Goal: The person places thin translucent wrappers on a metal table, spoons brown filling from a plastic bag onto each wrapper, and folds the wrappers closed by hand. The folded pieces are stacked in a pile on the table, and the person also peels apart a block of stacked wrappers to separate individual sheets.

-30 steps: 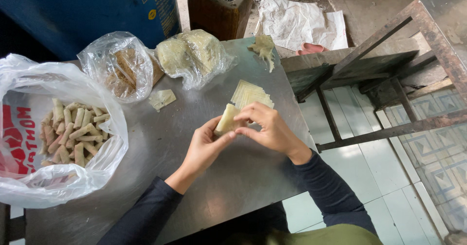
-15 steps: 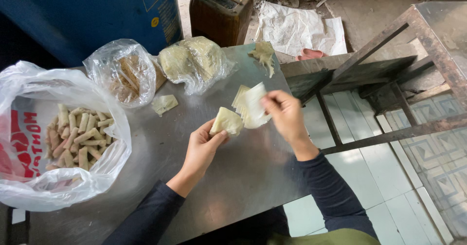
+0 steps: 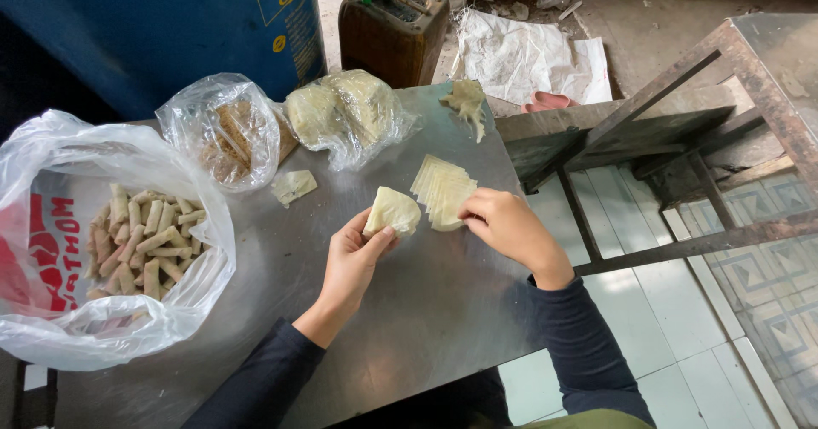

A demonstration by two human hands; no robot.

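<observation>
Pale wrapper sheet (image 3: 392, 211) is pinched in the left hand (image 3: 354, 259), lifted off the steel table (image 3: 426, 310) for handling. Right hand (image 3: 503, 224) grips the wrapper stack (image 3: 441, 190), edge fanned for peeling. Finished rolls sit bagged (image 3: 102, 241) at left, within reach.

**Pale Yellows on Grey Steel**

Pale cream-yellow on the wrapper (image 3: 393, 211) and on the stack (image 3: 443, 192). Dull silver-grey across the table (image 3: 426, 310). Tan and beige for the rolls (image 3: 145, 237), inside a white bag (image 3: 111, 327) with red print. Dark navy on both sleeves (image 3: 579, 352). Deep blue on the drum (image 3: 170, 28), rusty brown on the can (image 3: 392, 28), white with faded blue pattern on the floor tiles (image 3: 767, 284).
</observation>
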